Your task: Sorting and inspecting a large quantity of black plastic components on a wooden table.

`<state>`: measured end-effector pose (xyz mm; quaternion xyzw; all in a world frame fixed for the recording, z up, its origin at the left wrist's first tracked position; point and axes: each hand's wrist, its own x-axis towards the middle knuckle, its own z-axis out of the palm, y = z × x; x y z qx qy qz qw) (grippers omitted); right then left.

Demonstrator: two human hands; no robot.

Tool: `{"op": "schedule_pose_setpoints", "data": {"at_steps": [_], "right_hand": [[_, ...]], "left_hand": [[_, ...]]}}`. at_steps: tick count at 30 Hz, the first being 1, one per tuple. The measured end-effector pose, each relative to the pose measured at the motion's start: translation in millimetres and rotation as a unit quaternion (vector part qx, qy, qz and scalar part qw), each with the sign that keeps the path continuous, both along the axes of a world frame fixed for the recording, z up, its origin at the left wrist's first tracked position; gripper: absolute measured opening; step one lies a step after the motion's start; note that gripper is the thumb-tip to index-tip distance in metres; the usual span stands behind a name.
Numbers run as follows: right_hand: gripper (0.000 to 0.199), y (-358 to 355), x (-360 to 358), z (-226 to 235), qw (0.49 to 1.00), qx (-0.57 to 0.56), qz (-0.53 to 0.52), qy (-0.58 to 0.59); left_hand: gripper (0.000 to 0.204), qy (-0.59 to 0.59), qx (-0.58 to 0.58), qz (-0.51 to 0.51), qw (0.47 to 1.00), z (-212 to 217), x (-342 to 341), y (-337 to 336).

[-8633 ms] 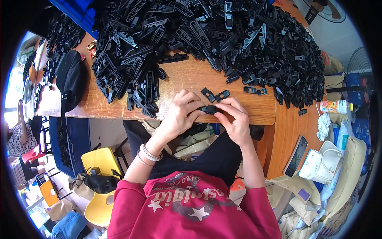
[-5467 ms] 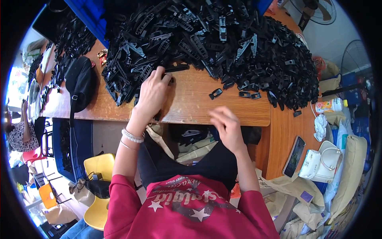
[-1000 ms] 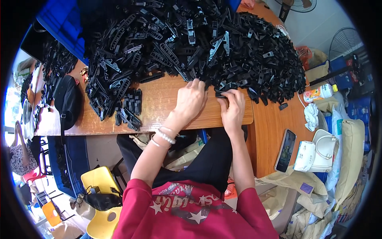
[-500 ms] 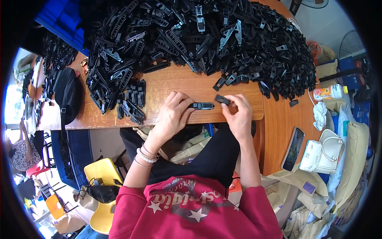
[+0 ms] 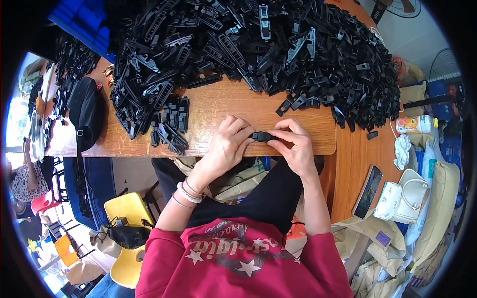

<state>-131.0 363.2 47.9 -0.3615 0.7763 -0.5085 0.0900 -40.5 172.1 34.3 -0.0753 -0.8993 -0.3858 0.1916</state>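
Near the front edge of the wooden table (image 5: 223, 107), my left hand (image 5: 227, 147) pinches a slim black plastic part by its left end. My right hand (image 5: 297, 148) grips a small black plastic piece (image 5: 262, 136) between thumb and fingers. The small piece now sits against the slim part, over its right end; whether the two are locked together I cannot tell. To the left of my left hand lies a cluster of black parts (image 5: 174, 121), some standing in rows. Several small black pieces (image 5: 298, 102) lie beyond my right hand.
A large heap of long black parts (image 5: 228, 54) and small pieces (image 5: 348, 69) fills the far side. At left are a blue bin (image 5: 82, 27) and black bag (image 5: 85, 111). A phone (image 5: 367, 191), white handbag (image 5: 412, 196) and bottle (image 5: 415, 124) are at right.
My right hand has brought the small black piece down and left onto the slim part, where before the two were apart. The whole view has shifted slightly.
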Motion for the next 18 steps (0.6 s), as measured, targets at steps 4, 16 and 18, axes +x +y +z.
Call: {"op": "schedule_pose_setpoints", "data": {"at_steps": [4,16,18], "right_hand": [[0.021,10.5,14.1,4.8,0.992,0.019,0.112,-0.059],[0.012,-8.2,-37.7,-25.8,0.959,0.080,-0.135,0.237],[0.010,-14.2,-30.7,-24.9,0.949,0.072,-0.128,0.280]], "left_hand": [[0.039,0.001,0.034,0.032,0.999,27.3,35.7,-3.4],[0.031,0.039,-0.103,0.262,0.959,-4.3,73.6,-66.9],[0.031,0.039,-0.079,0.251,0.964,-8.9,57.3,-60.4]]}}
